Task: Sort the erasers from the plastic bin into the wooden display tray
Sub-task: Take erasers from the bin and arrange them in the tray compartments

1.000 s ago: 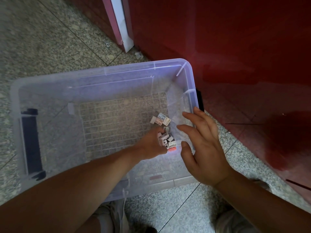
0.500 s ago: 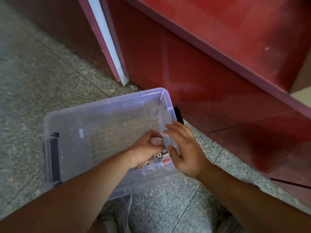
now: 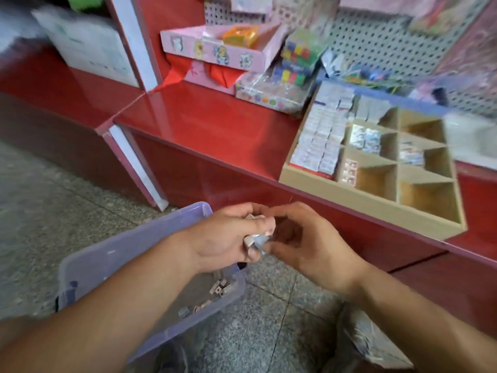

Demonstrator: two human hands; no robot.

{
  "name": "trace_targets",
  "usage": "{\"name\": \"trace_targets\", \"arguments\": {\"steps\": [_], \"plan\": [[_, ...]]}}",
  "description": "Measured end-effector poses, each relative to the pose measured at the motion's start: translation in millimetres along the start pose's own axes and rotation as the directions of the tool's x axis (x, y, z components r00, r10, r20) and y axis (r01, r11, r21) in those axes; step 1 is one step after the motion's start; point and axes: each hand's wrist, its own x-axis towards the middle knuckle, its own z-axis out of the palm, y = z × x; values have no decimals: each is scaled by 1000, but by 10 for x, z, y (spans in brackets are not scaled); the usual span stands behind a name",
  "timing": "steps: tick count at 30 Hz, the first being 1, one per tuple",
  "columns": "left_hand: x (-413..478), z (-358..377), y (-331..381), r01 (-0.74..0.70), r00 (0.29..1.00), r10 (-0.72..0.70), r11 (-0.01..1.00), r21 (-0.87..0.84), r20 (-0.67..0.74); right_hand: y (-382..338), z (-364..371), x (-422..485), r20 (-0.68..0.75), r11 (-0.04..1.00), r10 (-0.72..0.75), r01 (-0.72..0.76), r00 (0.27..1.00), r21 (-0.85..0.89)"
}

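**Item:** handful of erasers (image 3: 255,239), small rectangular blocks in glossy, crinkling wrappers. The left hand (image 3: 223,238) is clenching them in its fingers (image 3: 242,211). The right hand (image 3: 309,240) is curling its fingers (image 3: 293,211) against the same bundle, thumb touching; whether it is pinching a piece cannot be told.

**Source:** translucent, smooth-walled plastic bin (image 3: 129,254), lying below the fingers on the speckled stone floor (image 3: 67,197) and holding loose erasers (image 3: 219,286).

**Destination:** wooden display tray (image 3: 363,205), plain boards and square compartments, sitting up and right of the fingers on the glossy red tabletop (image 3: 215,122).

**Handling, as judged:** the step is going best when keeping the grasp snug, separating one piece at a time, and matching each to like stock.
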Motion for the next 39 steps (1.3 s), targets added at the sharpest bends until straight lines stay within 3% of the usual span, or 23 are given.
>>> {"name": "trace_targets", "arguments": {"steps": [4, 8, 13, 18, 23, 25, 29, 32, 39], "plan": [[37, 610, 215, -72, 997, 72, 995, -75, -9, -192, -456, -288, -126, 981, 119, -98, 985, 165], [177, 1087, 335, -127, 991, 132, 983, -134, 27, -297, -807, -431, -140, 857, 250, -151, 958, 492], [459, 1453, 413, -122, 990, 137, 954, -275, 36, -252, -1144, -425, -303, 847, 311, -118, 901, 519], [785, 1593, 442, -128, 992, 123, 953, -275, -32, -90, -1405, -297, -220, 722, 381, -141, 898, 677], [1034, 1545, 492, -150, 987, 120, 932, -329, -110, 87, -1644, -125, -184, 787, 385, -218, 904, 577], [1109, 1494, 573, -175, 981, 135, 925, -337, -138, 174, -1749, -80, -267, 844, 381, -216, 885, 491], [1206, 1434, 688, -210, 973, 169, 932, -296, -158, 357, -2054, -15, -524, 932, 363, -307, 771, 193], [1309, 1498, 643, -207, 970, 171, 953, -221, -171, 553, -2280, 35, -622, 914, 262, -397, 738, -86], [1541, 1668, 596, -164, 973, 134, 975, -152, -190, 896, -2544, 187, -615, 804, 223, -500, 756, -323]]}}
